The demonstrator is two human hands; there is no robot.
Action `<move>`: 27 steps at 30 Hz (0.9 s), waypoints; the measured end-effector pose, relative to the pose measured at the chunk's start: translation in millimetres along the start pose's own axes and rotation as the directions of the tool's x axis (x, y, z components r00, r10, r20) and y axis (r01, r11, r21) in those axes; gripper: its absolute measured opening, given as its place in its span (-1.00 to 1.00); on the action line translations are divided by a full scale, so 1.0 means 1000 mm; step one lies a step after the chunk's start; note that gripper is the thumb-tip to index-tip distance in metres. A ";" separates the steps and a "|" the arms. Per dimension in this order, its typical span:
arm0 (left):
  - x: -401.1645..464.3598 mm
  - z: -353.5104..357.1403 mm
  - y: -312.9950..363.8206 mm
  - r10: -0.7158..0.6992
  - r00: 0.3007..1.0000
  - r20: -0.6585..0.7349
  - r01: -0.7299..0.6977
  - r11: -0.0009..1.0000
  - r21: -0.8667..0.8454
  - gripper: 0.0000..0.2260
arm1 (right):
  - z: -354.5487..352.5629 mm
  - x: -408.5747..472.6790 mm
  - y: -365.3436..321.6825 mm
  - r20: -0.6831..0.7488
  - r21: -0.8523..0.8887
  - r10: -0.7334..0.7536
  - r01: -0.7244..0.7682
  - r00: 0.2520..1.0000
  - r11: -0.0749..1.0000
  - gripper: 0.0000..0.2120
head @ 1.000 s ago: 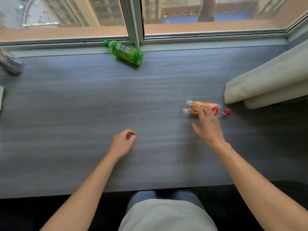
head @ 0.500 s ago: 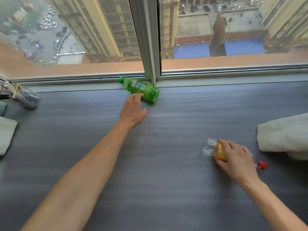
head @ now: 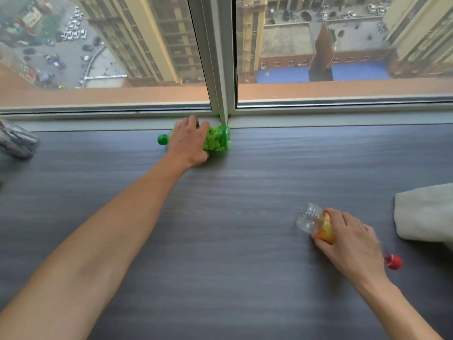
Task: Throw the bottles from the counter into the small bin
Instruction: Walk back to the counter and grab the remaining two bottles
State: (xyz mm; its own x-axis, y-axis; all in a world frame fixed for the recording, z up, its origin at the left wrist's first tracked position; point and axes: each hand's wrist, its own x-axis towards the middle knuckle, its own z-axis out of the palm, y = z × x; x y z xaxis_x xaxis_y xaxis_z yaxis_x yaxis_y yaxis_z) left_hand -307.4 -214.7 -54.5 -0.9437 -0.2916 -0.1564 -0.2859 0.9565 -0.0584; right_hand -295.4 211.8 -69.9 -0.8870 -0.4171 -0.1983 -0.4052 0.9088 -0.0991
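Gripping lying plastic bottles on wood-grain counter point(head: 220, 241): left hand point(head: 188, 141) green bottle point(head: 218, 141), right hand point(head: 353, 239) clear bottle point(head: 311, 219).

A green plastic bottle with a green cap point(head: 217, 141) lies on its side against the window frame. A clear plastic bottle with an orange label and red cap point(head: 316, 223) lies tilted nearer, to the right.

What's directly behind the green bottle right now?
Behind the green bottle runs the pale window sill, with the frame's upright post meeting it. The left hand grips the bottle and hides its middle and the sill there.
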 end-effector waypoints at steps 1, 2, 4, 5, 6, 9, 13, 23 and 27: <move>-0.009 -0.002 0.000 -0.015 1.000 0.006 0.016 0.997 -0.076 -0.41 | -0.002 -0.002 -0.001 0.031 0.008 0.008 -0.008 0.999 1.000 -0.46; -0.020 -0.004 0.001 -0.028 1.000 0.013 0.029 0.988 -0.154 -0.41 | -0.004 -0.005 -0.003 0.065 0.021 0.017 -0.018 0.998 1.000 -0.45; -0.045 -0.009 0.005 -0.037 0.999 0.025 0.042 0.963 -0.265 -0.41 | -0.010 -0.014 -0.006 0.133 0.050 0.026 -0.033 0.991 0.998 -0.44; -0.059 -0.011 0.008 -0.040 0.999 0.036 0.049 0.953 -0.299 -0.41 | -0.013 -0.020 -0.007 0.160 0.064 0.023 -0.033 0.987 0.997 -0.43; -0.075 -0.014 0.012 -0.046 0.997 0.054 0.061 0.942 -0.330 -0.41 | -0.016 -0.028 -0.008 0.178 0.079 0.018 -0.032 0.984 0.996 -0.43; -0.131 -0.017 0.027 -0.073 0.986 0.153 0.133 0.894 -0.427 -0.47 | -0.023 -0.057 -0.006 0.223 0.102 0.012 -0.035 0.975 0.994 -0.46; -0.216 -0.016 0.055 -0.080 0.952 0.297 0.236 0.810 -0.537 -0.50 | -0.028 -0.109 -0.003 0.309 0.156 0.039 -0.091 0.950 0.984 -0.50; -0.404 0.003 0.118 -0.083 0.833 0.546 0.436 0.706 -0.558 -0.57 | -0.018 -0.245 0.023 0.487 0.255 0.131 -0.284 0.864 0.924 -0.56; -0.455 0.015 0.123 -0.039 0.777 0.628 0.445 0.740 -0.505 -0.57 | -0.016 -0.276 0.035 0.520 0.272 0.181 -0.363 0.835 0.891 -0.53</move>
State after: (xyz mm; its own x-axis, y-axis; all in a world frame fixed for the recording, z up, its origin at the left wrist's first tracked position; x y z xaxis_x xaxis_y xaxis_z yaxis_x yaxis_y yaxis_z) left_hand 89.3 35.2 -5.7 -0.6178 -0.2709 -0.7382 -0.7153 0.5834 0.3846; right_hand -68.6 358.4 -3.2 -0.6987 -0.1875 -0.6904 0.0211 0.9592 -0.2819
